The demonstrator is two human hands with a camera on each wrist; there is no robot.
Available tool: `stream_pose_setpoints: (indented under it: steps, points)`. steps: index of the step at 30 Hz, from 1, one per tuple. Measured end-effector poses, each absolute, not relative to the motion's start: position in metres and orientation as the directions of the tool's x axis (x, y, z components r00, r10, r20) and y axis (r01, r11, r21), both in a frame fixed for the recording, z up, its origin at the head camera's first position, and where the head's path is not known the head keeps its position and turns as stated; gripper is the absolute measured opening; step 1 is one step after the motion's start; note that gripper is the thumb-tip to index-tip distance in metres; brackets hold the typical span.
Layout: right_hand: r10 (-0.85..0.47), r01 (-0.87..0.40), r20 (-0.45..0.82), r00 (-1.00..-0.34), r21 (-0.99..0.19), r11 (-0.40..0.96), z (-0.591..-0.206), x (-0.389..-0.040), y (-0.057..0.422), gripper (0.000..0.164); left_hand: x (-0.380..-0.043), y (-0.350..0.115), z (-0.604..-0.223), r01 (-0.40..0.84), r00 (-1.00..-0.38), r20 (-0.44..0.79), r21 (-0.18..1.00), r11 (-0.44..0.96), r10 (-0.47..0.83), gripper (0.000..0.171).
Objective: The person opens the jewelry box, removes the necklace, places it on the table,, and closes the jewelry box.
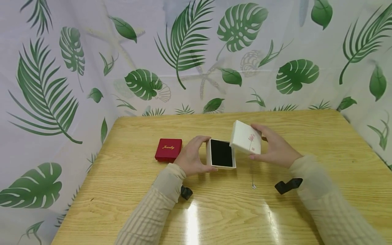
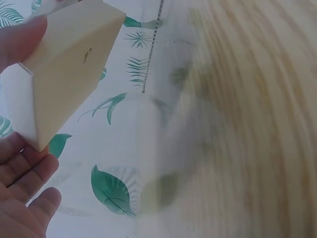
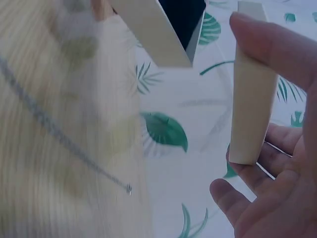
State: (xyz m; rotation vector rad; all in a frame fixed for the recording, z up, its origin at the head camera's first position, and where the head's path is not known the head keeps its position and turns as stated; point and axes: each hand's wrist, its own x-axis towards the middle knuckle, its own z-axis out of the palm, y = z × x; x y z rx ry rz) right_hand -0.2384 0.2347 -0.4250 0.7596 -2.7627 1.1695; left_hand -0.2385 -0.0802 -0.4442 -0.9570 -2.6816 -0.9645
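A white box base (image 1: pixel 222 167) with a black insert (image 1: pixel 222 153) is gripped across its left side by my left hand (image 1: pixel 193 157), thumb at the near edge and fingers at the far one. My right hand (image 1: pixel 277 148) holds the white lid (image 1: pixel 245 136), printed with a red flower, by its opposite edges. The lid is tilted, and its left corner overlaps the base's right edge in the head view. Below the lid lies a thin silver necklace (image 3: pixel 59 134) with a small pendant (image 1: pixel 253 186) on the table; its upper end is hidden behind the lid.
A closed red box (image 1: pixel 168 149) with gold lettering sits on the wooden table (image 1: pixel 128 204), left of my left hand. Black wrist devices (image 1: pixel 288 185) hang at both sleeves. A leaf-patterned cloth (image 1: pixel 190 92) stands behind the table.
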Motion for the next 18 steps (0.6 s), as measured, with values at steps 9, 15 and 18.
stream_pose_setpoints:
  steps: [9, 15, 18]
  points:
    - [-0.528, -0.523, 0.243, -0.814, -0.702, 0.484, -0.422, -0.228, 0.207, 0.104, -0.237, -0.079, -0.441, 0.600, -0.793, 0.326, 0.567, 0.564, 0.515, 0.098]
    - [-0.576, -0.560, 0.254, -0.777, -0.698, 0.447, -0.424, -0.225, 0.197, 0.104, -0.235, -0.078, -0.440, 0.608, -0.785, 0.340, 0.583, 0.539, 0.518, 0.095]
    - [-0.595, -0.579, 0.265, -0.759, -0.692, 0.431, -0.424, -0.224, 0.193, 0.104, -0.235, -0.078, -0.439, 0.614, -0.779, 0.348, 0.588, 0.527, 0.521, 0.093]
